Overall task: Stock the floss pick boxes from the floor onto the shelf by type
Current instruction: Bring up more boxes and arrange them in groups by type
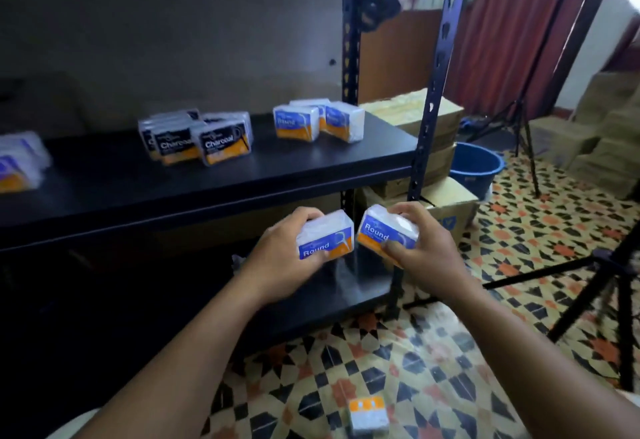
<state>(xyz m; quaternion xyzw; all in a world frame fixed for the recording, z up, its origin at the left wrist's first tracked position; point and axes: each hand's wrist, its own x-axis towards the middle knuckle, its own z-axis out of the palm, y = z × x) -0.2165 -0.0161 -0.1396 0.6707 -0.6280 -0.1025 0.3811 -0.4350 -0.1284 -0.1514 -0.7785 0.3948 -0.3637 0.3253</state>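
Note:
My left hand (282,248) grips a blue-and-orange "Round" floss pick box (327,239), and my right hand (420,246) grips a second "Round" box (386,232). Both are held side by side in front of and below the black shelf board (207,178). On that board, a group of "Round" boxes (318,123) stands at the right, black "Charcoal" boxes (197,142) stand in the middle, and blurred blue-and-orange boxes (19,161) sit at the far left. One more box (367,416) lies on the patterned floor near my feet.
The shelf's black uprights (431,99) rise at its right end. Cardboard cartons (440,147) and a blue bucket (476,166) stand behind it. Black tripod legs (588,265) cross the tiled floor at right. More cartons (609,133) are stacked by the far wall.

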